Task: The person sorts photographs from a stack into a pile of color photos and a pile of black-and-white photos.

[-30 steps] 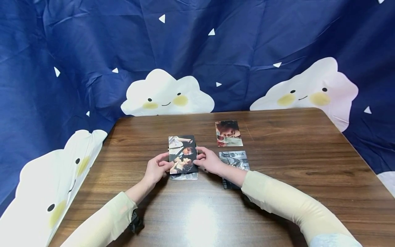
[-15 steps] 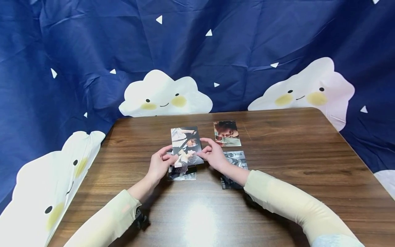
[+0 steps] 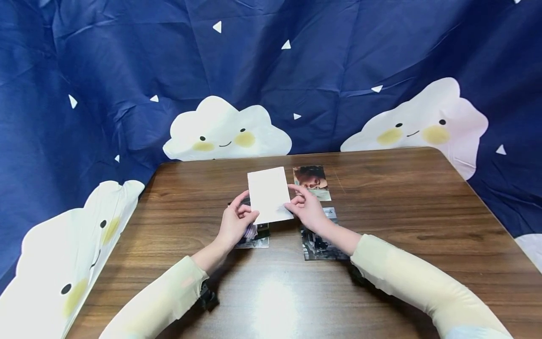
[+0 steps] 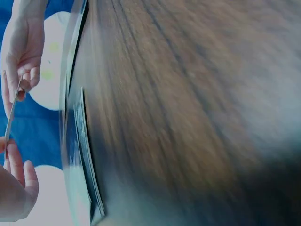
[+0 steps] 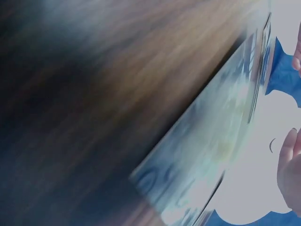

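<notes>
Pale sleeve (image 3: 158, 294) at left. Left hand (image 3: 235, 223) pinching left edge of white-faced card (image 3: 271, 193). Photo cards (image 3: 254, 241) overlapping on desk (image 3: 402, 207), partly hidden under left hand and white-faced card. White-faced card raised above desk, between hands. Right hand (image 3: 312, 213) pinching its right edge. Colour photo card (image 3: 315, 181) just behind right hand, grey photo card (image 3: 317, 249) partly under right wrist, both lying on desk.

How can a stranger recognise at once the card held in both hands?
Find the brown wooden table. Above it, the left hand and right hand hold one card between them. Its visible face is plain white, unlike the picture cards lying nearby.
</notes>
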Demonstrator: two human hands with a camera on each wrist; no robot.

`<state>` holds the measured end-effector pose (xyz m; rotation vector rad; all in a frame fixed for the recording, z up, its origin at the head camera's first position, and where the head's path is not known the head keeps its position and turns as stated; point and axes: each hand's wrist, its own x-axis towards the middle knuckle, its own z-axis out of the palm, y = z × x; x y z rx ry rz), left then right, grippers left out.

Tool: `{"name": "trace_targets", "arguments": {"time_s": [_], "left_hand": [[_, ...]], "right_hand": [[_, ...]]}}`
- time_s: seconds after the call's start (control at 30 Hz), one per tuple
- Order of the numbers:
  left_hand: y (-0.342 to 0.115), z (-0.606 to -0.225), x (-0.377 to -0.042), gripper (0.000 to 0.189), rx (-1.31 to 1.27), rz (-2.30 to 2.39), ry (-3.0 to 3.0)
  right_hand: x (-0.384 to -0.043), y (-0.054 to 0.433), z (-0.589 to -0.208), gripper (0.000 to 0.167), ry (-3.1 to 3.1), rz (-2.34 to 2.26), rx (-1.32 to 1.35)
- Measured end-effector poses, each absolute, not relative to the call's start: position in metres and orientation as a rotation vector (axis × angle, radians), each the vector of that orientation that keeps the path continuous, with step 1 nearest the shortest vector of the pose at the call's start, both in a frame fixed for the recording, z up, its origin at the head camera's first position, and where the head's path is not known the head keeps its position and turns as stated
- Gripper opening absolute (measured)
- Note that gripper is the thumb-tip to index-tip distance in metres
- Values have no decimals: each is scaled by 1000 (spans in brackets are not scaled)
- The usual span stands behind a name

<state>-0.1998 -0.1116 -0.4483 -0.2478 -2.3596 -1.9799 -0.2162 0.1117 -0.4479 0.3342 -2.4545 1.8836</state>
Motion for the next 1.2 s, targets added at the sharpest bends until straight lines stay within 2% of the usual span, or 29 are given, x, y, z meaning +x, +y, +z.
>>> {"name": "trace_targets", "arguments": {"time_s": [0.2,0.37,0.6,0.8,1.2], "left_hand": [[-92,-447,-209,72,-382,-2024,-2362],[-74,-445,-218,70,-402,-2000,-2392],[-49,-446,-235,61,-378,-2010,-2392],[-28,-450,-252,56,-363,-1976,-2394],[-2,-470,-285,61,-316,-1944,-2521]], "right_hand": [[-217,134,-443,52,-2429,1853,322],[-219,152,-442,52,-2430,1810,313],[-225,174,-441,57,-2443,1793,256],[-241,190,-445,54,-2417,1759,217],[-269,212,-463,50,-2540,1533,119]]}}
